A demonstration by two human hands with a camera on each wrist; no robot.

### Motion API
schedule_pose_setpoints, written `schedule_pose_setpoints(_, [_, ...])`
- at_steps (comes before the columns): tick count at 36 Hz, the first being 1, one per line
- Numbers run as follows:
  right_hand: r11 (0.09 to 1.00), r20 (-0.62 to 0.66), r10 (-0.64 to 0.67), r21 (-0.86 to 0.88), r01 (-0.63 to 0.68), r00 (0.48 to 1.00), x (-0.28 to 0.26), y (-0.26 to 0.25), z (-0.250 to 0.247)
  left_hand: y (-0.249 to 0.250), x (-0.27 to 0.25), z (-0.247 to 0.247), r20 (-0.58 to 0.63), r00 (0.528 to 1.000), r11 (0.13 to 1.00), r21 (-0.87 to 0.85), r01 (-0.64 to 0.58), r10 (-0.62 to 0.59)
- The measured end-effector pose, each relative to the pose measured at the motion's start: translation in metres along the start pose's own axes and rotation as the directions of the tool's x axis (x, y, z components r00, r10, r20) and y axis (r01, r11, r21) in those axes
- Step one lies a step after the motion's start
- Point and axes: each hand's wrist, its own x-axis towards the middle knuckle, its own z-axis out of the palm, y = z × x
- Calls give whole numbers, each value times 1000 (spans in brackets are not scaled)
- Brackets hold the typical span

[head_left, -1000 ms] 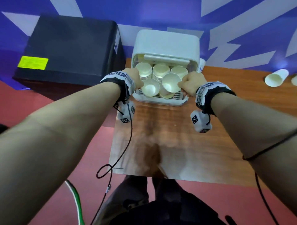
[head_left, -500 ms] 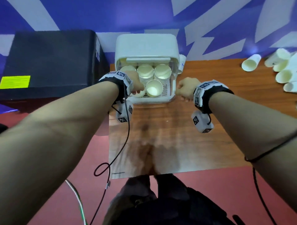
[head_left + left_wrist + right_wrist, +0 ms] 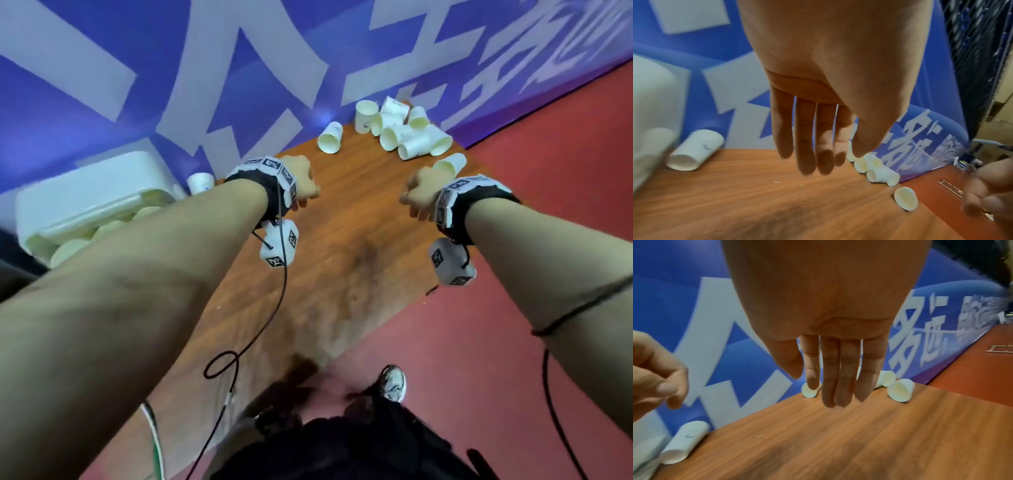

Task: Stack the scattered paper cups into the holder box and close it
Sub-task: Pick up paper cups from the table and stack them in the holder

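The white holder box [image 3: 85, 195] stands at the table's far left, its front open and cream cups showing inside. Several loose paper cups [image 3: 400, 133] lie in a heap at the far right corner. One cup [image 3: 329, 137] lies apart from the heap, and another cup [image 3: 450, 164] lies just beyond my right hand [image 3: 419, 192]. My left hand [image 3: 301, 181] hovers over the table's middle. In the wrist views the left hand [image 3: 818, 162] and the right hand [image 3: 830, 386] both hang with straight fingers and hold nothing.
A single cup [image 3: 201, 182] lies on its side against the wall right of the box, also seen as a lying cup [image 3: 694, 151]. The wooden table [image 3: 342, 274] ends close behind the heap at a blue banner wall. Red floor lies to the right.
Both hands have let go of the box and moved right over the table toward the loose cups. The view has swung right, so the box now sits at the left edge.
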Motion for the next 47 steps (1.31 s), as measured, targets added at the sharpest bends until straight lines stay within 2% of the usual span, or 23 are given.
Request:
schedule_pose_setpoints(6, [999, -26, 28, -21, -29, 999, 33, 122, -44, 109, 50, 42, 6, 1000, 1000, 30, 7, -7])
schedule_pose_setpoints(11, [998, -36, 59, 18, -58, 998, 61, 217, -79, 189, 95, 78, 34, 999, 988, 154, -10, 5])
schedule_pose_setpoints(17, [992, 32, 110, 51, -112, 993, 106, 285, -81, 245, 140, 110, 123, 992, 962, 271, -22, -12])
schedule_pose_setpoints(21, [991, 63, 99, 85, -104, 993, 134, 301, -63, 260, 181, 112, 159, 987, 945, 328, -25, -29])
schedule_pose_setpoints(26, [990, 104, 79, 107, -91, 991, 182, 308, -47, 271, 246, 108, 132, 991, 938, 344, -38, -8])
schedule_pose_setpoints(32, [986, 18, 17, 166, -20, 1000, 249, 299, -47, 282, 330, 102, 114, 989, 890, 436, -132, 91])
schedule_pose_setpoints(40, [994, 120, -89, -50, 95, 989, 325, 271, -36, 282, 416, 102, 83, 978, 856, 473, -207, 191])
schedule_pose_setpoints(44, [989, 97, -92, -106, 102, 991, 344, 276, -27, 274, 445, 115, 86, 971, 848, 475, -237, 223])
schedule_pose_setpoints(47, [990, 78, -101, -91, 108, 992, 352, 280, -23, 267, 459, 126, 58, 978, 873, 441, -207, 202])
